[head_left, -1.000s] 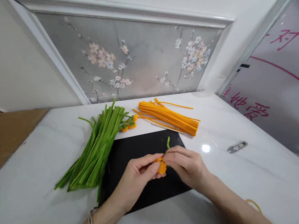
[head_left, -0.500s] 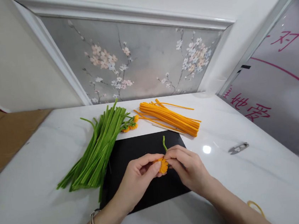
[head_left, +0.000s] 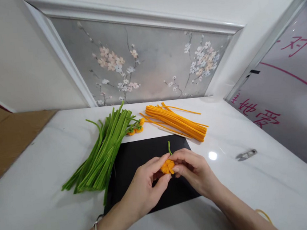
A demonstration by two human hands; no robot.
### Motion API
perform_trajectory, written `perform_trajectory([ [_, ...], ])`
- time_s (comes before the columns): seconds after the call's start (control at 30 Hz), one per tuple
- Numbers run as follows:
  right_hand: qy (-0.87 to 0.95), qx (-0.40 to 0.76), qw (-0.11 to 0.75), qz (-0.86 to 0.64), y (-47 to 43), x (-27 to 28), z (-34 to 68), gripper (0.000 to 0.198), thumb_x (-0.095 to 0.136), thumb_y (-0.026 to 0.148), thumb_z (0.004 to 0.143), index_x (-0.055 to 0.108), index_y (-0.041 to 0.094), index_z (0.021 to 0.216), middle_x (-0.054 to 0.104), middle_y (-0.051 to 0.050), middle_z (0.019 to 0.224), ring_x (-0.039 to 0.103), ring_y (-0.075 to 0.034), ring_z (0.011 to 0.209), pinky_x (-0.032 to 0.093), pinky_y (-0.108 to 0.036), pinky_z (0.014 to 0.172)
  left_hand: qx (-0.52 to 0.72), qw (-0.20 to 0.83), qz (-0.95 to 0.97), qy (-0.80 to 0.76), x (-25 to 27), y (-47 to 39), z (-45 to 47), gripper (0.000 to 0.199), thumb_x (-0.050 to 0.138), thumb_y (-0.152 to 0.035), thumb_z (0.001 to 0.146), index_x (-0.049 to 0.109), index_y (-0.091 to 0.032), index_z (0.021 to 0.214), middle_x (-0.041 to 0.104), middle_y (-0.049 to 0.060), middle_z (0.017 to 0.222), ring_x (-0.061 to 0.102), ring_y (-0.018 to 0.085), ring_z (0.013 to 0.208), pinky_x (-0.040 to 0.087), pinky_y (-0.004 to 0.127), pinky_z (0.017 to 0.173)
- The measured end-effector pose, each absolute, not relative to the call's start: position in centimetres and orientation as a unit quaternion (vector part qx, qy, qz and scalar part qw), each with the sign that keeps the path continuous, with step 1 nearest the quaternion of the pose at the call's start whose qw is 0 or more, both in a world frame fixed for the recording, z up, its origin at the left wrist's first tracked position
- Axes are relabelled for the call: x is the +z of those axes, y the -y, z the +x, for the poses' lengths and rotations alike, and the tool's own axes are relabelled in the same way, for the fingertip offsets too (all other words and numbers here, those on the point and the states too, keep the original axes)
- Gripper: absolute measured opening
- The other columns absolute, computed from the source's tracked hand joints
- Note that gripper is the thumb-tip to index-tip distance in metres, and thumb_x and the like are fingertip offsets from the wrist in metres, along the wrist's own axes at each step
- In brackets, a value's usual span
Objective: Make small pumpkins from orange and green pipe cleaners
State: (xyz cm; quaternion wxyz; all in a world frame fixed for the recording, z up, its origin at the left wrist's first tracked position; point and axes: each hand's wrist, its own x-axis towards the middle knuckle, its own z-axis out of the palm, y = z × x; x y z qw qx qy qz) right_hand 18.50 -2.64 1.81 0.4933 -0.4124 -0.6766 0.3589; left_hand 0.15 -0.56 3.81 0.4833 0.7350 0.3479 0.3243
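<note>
Between my two hands is an orange pipe-cleaner flower (head_left: 167, 167), its petals facing me and a short green stem (head_left: 169, 147) sticking up behind it. My left hand (head_left: 149, 183) curls around the flower's left side, fingers behind and thumb at the lower edge. On the right, my right hand (head_left: 193, 169) pinches a petal between thumb and fingers. Both hands are over a black mat (head_left: 137, 149). Beyond it rest a few finished-looking orange flowers with green stems (head_left: 136, 127). The fingertips behind the flower are hidden.
A bundle of green pipe cleaners (head_left: 102, 153) overlaps the mat's left edge. Orange pipe cleaners (head_left: 176, 121) are heaped at the back. Small thread snips (head_left: 247, 155) lie on the white table (head_left: 259, 180) at right, and a yellow ring (head_left: 264, 215) near my right forearm.
The flower has turned to show more of its petal face. My left thumb has moved off the petals to the lower edge. The whole view has shifted slightly.
</note>
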Motion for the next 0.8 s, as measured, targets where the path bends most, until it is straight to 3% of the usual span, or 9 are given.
perform_trajectory([
  [0.13, 0.658, 0.403, 0.495, -0.4, 2.5, 1.5, 18.6, 0.018, 0.061, 0.029, 0.089, 0.063, 0.024, 0.106, 0.057, -0.004, 0.094, 0.059, -0.011, 0.066, 0.054, -0.025, 0.059, 0.322, 0.528, 0.703, -0.351, 3.7, 0.7, 0.1, 0.05, 0.054, -0.014, 0.085, 0.048, -0.023, 0.134, 0.064, 0.006, 0.107, 0.064, 0.017, 0.09, 0.052, 0.029, 0.082],
  [0.27, 0.685, 0.391, 0.473, -0.391, 2.5, 1.3, 18.8, 0.038, 0.068, 0.03, 0.084, 0.058, 0.029, 0.121, 0.054, -0.007, 0.112, 0.059, -0.014, 0.078, 0.052, -0.026, 0.063, 0.355, 0.604, 0.62, -0.354, 3.6, 0.7, 0.3, 0.056, 0.057, -0.011, 0.083, 0.034, -0.027, 0.132, 0.063, 0.005, 0.112, 0.065, 0.016, 0.093, 0.052, 0.031, 0.085],
  [0.5, 0.687, 0.344, 0.496, -0.404, 2.4, 1.4, 18.8, 0.031, 0.069, 0.03, 0.083, 0.062, 0.026, 0.112, 0.059, -0.005, 0.1, 0.058, -0.014, 0.075, 0.051, -0.025, 0.062, 0.369, 0.678, 0.518, -0.368, 4.6, 0.2, 0.3, 0.031, 0.068, -0.018, 0.079, 0.053, -0.019, 0.106, 0.066, 0.006, 0.101, 0.062, 0.017, 0.099, 0.05, 0.03, 0.089],
  [0.8, 0.7, 0.266, 0.501, -0.434, 2.6, 1.7, 17.9, 0.019, 0.068, 0.032, 0.083, 0.065, 0.021, 0.099, 0.063, -0.005, 0.088, 0.058, -0.014, 0.07, 0.051, -0.025, 0.058, 0.376, 0.664, 0.531, -0.368, 4.7, 0.5, 0.5, 0.018, 0.067, -0.014, 0.079, 0.062, -0.019, 0.096, 0.067, 0.001, 0.093, 0.064, 0.014, 0.09, 0.051, 0.026, 0.085],
])
